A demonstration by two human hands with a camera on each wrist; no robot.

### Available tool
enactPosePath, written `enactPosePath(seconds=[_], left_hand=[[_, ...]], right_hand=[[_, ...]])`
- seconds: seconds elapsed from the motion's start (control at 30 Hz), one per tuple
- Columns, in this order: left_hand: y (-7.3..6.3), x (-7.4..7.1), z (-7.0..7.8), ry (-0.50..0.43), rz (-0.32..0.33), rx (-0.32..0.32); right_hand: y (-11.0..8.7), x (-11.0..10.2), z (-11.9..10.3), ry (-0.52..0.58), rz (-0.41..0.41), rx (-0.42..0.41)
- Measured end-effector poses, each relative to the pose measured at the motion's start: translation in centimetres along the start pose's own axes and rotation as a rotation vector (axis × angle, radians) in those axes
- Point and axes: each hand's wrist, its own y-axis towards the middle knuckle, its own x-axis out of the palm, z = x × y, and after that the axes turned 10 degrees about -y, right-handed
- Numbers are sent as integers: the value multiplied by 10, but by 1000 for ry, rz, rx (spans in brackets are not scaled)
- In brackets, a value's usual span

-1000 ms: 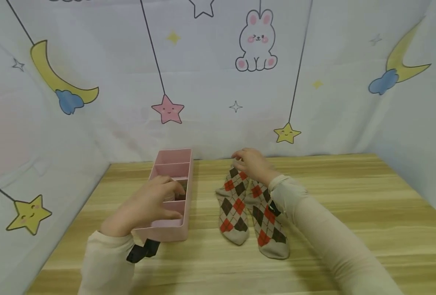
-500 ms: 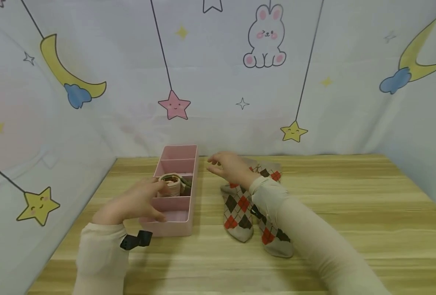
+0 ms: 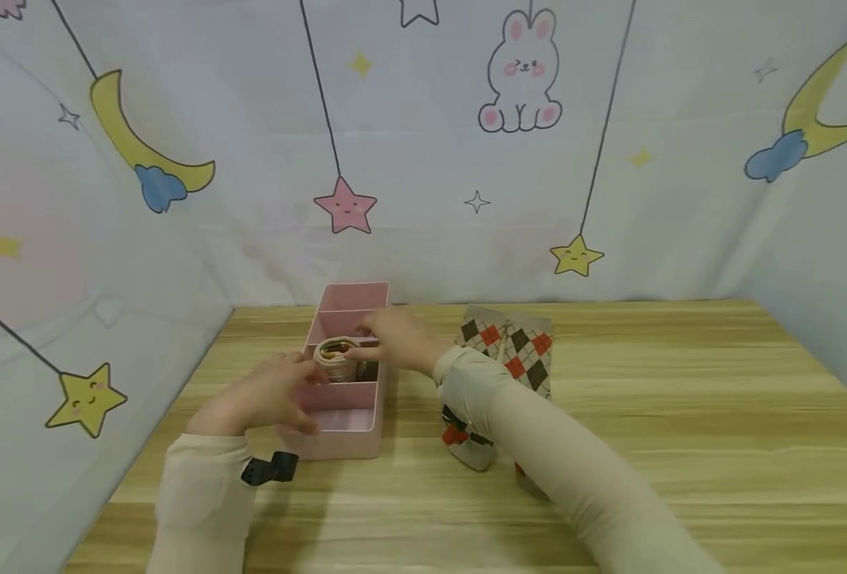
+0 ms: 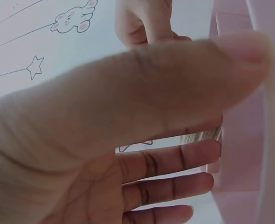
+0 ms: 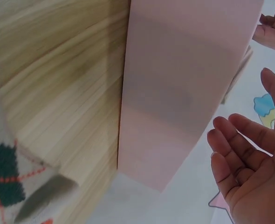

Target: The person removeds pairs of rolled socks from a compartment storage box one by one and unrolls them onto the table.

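A pink box point(image 3: 333, 446) with several compartments in a row stands at the left of the head view. In one of its middle compartments sits a rolled-up beige sock bundle point(image 3: 335, 368), dark inside its coil. My left hand point(image 3: 265, 392) is at the box's left side, fingertips by the roll, thumb over the front compartment. The left wrist view shows its fingers nearly straight. From the right, my right hand point(image 3: 403, 341) reaches over the box, fingertips beside the roll; its fingers are loosely bent with nothing between them in the right wrist view.
Two argyle socks point(image 3: 529, 355) in beige, red and dark brown lie flat on the wood-grain table point(image 3: 652, 399), partly hidden by my right forearm. Behind the table hangs a white cloth point(image 3: 423, 263) with cartoon prints.
My right hand has left the top of the argyle socks and moved left to the box. My left hand has drawn back slightly, showing more of the rolled bundle.
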Motion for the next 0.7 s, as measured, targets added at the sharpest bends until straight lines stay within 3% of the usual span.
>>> enactPosePath(seconds=[0.3,0.7], left_hand=[[-2,-2,-2,12,-3,-15],[0,0,-5,12,-4,-26]], right_hand=[[13,9,-14,-125,-34,3],[14,15,-23,-170,-10,-12]])
